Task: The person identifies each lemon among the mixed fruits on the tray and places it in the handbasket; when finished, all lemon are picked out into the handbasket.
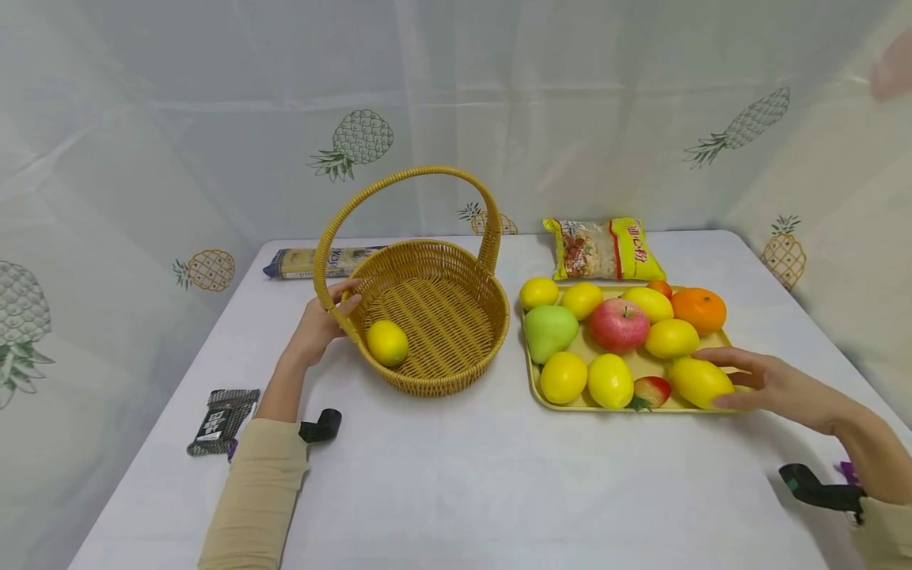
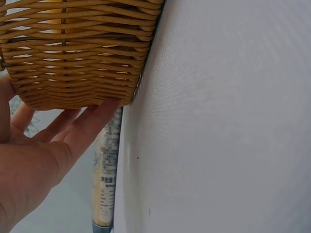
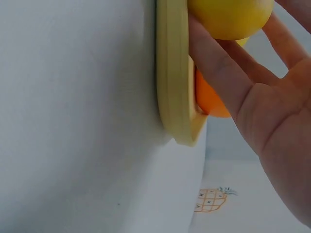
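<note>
My left hand holds the yellow wicker basket at its left side, by the foot of the tall handle; in the left wrist view, fingers lie along the woven outer wall. Inside the basket, a lemon sits at the near left. On the right, my right hand grips another lemon at the front right corner of the yellow tray, thumb on the near side and fingers behind. From the right wrist, this lemon shows just above the tray wall.
The tray also bears several lemons, a green pear, a red apple, an orange and a strawberry. Behind it lies a yellow food packet. A noodle pack lies behind the basket, a black packet at left.
</note>
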The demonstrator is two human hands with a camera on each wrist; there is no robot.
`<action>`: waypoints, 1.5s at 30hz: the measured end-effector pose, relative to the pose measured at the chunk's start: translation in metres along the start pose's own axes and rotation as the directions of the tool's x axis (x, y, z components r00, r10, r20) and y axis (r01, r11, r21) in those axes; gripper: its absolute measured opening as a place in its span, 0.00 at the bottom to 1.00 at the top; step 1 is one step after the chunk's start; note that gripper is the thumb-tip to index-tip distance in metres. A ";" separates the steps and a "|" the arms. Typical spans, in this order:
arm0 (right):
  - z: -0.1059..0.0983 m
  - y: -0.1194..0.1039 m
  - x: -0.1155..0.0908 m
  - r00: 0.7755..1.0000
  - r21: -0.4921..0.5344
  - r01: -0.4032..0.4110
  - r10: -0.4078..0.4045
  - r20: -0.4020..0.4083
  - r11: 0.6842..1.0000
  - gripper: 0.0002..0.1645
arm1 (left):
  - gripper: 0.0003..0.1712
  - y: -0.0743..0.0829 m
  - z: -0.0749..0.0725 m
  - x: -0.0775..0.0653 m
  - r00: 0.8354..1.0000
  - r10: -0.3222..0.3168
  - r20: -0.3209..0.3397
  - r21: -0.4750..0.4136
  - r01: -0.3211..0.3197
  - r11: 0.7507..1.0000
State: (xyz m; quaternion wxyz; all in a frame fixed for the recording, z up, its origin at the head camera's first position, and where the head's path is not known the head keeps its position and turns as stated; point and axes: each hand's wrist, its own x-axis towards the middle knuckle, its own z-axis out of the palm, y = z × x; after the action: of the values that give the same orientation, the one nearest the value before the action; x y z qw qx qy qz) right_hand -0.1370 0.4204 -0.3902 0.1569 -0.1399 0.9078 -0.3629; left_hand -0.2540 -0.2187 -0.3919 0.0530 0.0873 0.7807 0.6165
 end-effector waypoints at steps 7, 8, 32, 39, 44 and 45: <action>-0.015 -0.020 0.007 0.997 0.028 0.072 -0.072 -0.018 0.997 0.34 | 0.33 0.001 0.000 0.000 1.000 -0.003 -0.003 0.000 0.003 1.000; -0.016 -0.027 0.011 0.994 0.044 0.108 -0.107 -0.025 0.993 0.34 | 0.33 0.001 0.000 0.000 1.000 -0.003 -0.004 -0.001 0.003 1.000; 0.087 -0.224 0.179 0.918 0.388 0.200 -0.310 0.246 0.900 0.36 | 0.32 -0.003 -0.002 0.004 1.000 -0.007 -0.002 -0.041 0.007 0.999; 0.128 -0.249 0.213 0.854 0.298 0.254 -0.358 0.378 0.920 0.38 | 0.31 -0.005 -0.002 0.005 1.000 0.002 -0.003 -0.045 -0.002 0.999; 0.145 -0.259 0.231 0.830 0.290 0.241 -0.352 0.433 0.926 0.39 | 0.31 -0.006 -0.002 0.005 1.000 0.000 -0.003 -0.042 0.000 0.999; 0.148 -0.260 0.234 0.830 0.288 0.240 -0.350 0.434 0.927 0.39 | 0.31 -0.006 -0.002 0.005 1.000 -0.002 -0.003 -0.041 0.002 0.999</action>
State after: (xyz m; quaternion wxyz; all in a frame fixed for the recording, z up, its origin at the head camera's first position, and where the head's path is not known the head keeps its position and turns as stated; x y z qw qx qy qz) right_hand -0.2567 0.0621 -0.3516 0.3324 -0.3460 0.7616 -0.4357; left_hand -0.2596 -0.2207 -0.3975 0.0540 0.0845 0.7682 0.6323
